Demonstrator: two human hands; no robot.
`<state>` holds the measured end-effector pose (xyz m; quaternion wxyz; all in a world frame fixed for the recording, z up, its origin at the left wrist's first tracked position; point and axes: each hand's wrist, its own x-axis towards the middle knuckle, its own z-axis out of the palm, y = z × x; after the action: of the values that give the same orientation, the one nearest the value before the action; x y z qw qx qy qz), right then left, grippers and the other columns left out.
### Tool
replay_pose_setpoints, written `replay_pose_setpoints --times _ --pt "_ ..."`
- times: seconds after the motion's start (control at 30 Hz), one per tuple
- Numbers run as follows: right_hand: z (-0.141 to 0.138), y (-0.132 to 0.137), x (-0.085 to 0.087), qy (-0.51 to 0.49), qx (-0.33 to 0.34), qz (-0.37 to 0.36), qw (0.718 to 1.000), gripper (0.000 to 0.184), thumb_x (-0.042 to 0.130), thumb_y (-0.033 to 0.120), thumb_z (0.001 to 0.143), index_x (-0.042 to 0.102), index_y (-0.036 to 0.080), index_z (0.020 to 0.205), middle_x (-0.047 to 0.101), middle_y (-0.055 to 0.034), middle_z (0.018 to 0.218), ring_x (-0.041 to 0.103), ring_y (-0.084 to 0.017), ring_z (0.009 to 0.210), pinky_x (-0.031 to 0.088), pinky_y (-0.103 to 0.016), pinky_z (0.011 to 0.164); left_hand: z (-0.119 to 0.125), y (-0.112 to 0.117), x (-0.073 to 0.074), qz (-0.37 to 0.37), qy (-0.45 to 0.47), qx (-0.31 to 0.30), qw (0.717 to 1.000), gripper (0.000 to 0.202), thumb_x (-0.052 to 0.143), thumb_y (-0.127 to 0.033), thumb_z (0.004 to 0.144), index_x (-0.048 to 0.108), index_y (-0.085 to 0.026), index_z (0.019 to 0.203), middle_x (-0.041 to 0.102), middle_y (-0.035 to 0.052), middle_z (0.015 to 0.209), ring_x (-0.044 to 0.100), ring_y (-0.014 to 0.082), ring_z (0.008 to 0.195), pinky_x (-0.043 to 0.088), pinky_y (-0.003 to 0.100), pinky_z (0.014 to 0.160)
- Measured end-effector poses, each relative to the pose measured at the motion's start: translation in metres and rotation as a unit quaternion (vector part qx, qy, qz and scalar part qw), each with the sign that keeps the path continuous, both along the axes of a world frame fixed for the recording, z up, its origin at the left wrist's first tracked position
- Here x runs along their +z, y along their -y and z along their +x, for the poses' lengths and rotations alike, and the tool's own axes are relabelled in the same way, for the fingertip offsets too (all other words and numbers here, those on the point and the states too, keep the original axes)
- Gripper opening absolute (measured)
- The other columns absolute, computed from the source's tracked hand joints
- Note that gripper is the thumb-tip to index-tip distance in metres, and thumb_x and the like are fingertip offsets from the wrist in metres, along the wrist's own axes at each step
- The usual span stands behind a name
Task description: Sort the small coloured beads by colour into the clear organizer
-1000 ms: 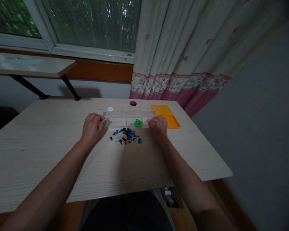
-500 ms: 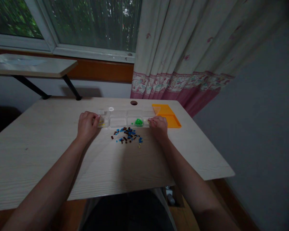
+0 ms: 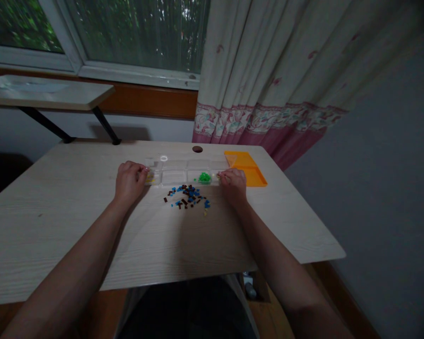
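A clear plastic compartment box (image 3: 178, 177) lies across the far middle of the pale wooden table (image 3: 74, 221). Its left compartment holds yellow pieces (image 3: 149, 178); a right one holds green pieces (image 3: 204, 177). In front of the box lies a loose pile of blue and brown pieces (image 3: 188, 196). My left hand (image 3: 128, 179) is curled at the box's left end, fingertips by the yellow pieces. My right hand (image 3: 233, 184) is curled at the box's right end, fingertips pinched at its edge. What each pinch holds is too small to see.
An orange tray (image 3: 249, 169) lies to the right of the box, near the table's far right corner. A round cable hole (image 3: 197, 149) is in the table behind the box. A second table (image 3: 45, 92) stands under the window at back left; a curtain hangs behind.
My left hand has slid a little left along the box's end, uncovering the yellow pieces. My right hand has stayed at the right end.
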<state>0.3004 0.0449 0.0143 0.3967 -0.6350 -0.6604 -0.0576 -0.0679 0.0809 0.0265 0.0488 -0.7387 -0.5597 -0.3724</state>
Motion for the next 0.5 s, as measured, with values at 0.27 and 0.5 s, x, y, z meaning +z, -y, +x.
replay_pose_setpoints --times 0.27,0.5 --pt "0.000 -0.001 0.002 0.005 0.003 -0.001 1.000 0.021 0.057 0.029 0.094 0.075 0.021 0.088 0.070 -0.0080 0.095 0.055 -0.023 0.095 0.040 -0.039 0.090 0.033 0.026 0.013 -0.029 -0.056 -0.175 0.982 0.027 0.049 -0.035 0.097 0.070 -0.018 0.098 0.063 0.0091 0.092 0.055 0.0250 0.094 0.043 0.041 0.091" --pt "-0.007 -0.001 0.000 0.017 0.025 0.019 0.999 0.023 0.056 0.030 0.094 0.075 0.022 0.085 0.070 -0.0068 0.091 0.056 -0.022 0.093 0.041 -0.039 0.089 0.059 0.039 0.008 -0.058 -0.109 -0.258 0.958 0.027 0.051 -0.032 0.097 0.071 -0.024 0.114 0.060 0.0093 0.099 0.051 0.0250 0.097 0.042 0.040 0.087"
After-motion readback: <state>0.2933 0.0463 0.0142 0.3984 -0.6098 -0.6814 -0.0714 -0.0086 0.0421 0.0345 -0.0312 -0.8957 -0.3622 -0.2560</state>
